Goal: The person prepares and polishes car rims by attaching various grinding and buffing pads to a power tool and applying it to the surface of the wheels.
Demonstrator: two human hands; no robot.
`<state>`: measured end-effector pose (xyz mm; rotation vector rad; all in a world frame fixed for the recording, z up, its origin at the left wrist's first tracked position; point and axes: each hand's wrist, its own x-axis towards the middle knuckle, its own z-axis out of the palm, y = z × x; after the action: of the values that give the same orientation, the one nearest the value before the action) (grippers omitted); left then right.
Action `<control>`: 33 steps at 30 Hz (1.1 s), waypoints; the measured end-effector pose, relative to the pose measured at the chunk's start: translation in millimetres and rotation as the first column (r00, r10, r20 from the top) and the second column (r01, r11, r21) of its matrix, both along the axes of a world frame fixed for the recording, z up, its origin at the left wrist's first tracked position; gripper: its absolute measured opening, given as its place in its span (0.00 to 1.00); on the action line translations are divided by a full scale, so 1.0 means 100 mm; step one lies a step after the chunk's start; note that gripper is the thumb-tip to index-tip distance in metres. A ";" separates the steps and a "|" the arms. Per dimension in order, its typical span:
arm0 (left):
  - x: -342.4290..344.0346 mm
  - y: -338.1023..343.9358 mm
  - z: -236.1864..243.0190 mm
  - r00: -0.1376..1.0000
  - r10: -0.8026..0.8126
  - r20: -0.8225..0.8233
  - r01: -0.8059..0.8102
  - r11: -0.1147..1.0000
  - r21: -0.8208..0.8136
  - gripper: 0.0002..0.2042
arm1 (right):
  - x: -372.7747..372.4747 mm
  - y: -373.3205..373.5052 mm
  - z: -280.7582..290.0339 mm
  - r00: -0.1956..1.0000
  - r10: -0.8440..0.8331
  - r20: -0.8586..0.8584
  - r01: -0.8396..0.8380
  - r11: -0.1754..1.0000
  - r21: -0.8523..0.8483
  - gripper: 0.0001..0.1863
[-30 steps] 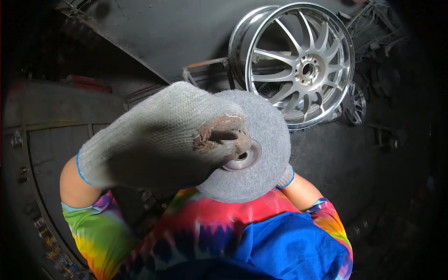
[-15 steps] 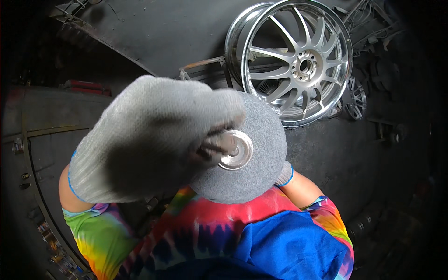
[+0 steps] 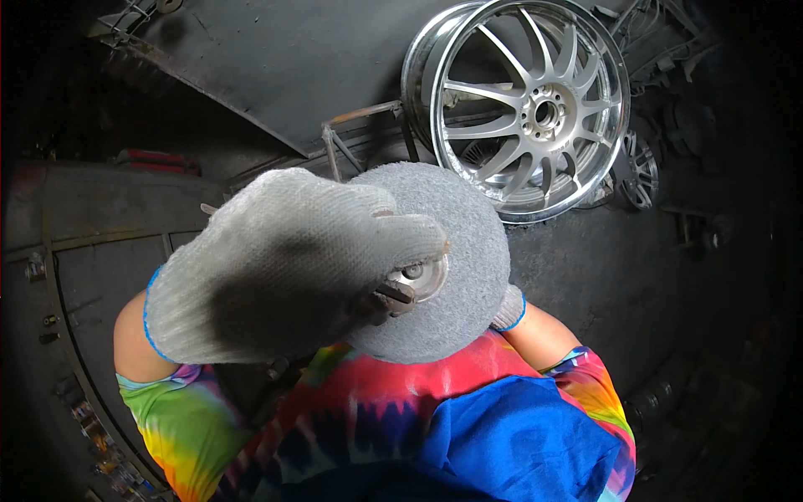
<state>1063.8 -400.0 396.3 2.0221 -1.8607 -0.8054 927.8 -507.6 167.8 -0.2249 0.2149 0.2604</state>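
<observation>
Head view: a round, grey, fibrous disc [image 3: 456,217] stands face-on before the person's chest, just above the tie-dyed, multicoloured shirt [image 3: 368,385]. A pale, shiny round hub [image 3: 433,280] sits at its centre.

The left hand [image 3: 293,259], in a whitish knitted glove with a blue-edged cuff, lies across the disc's left part. Its fingers are curled inward at the hub, closed about a dark, narrow piece [image 3: 396,292]; how firmly is not visible. The right hand [image 3: 508,311], gloved likewise, shows only its wrist end at the disc's lower right. Its fingers are hidden behind the disc, so their spread and hold cannot be determined.

Risks, in the inspector's judgement:

1. Slippage. Should the dark piece skid off the hub, the left knuckles could scrape across the coarse disc face.
2. Tipping. The right hand appears to be the rear support; if that hold is weak, pressure at the centre could tilt the disc toward the shirt.
3. Snagging. Loose knit close to the hub could catch if the disc turned.
4. Contact. A silver, many-spoked metal wheel with a polished rim [image 3: 562,111] appears just past the disc's upper right edge. Clearance is not measurable from this angle; a careless swing might mark the rim.
</observation>
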 end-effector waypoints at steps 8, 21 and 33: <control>0.01 0.07 -0.12 0.998 0.061 0.024 -0.055 0.978 -0.200 0.28 | -0.08 0.00 0.01 1.000 0.000 -0.004 0.000 1.000 0.017 0.26; 0.10 -0.02 -0.23 0.999 0.006 0.034 0.003 0.967 -0.255 0.24 | -0.14 -0.05 0.01 1.000 -0.009 -0.017 0.009 1.000 0.019 0.25; 0.27 -0.06 0.13 1.000 -0.011 0.024 0.019 0.945 -0.327 0.09 | -0.17 -0.09 -0.04 0.998 -0.050 -0.032 0.051 0.998 0.027 0.25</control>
<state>1091.1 -405.9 408.9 1.8158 -1.8782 -0.4411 910.6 -516.6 163.5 -0.1874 0.2472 0.2171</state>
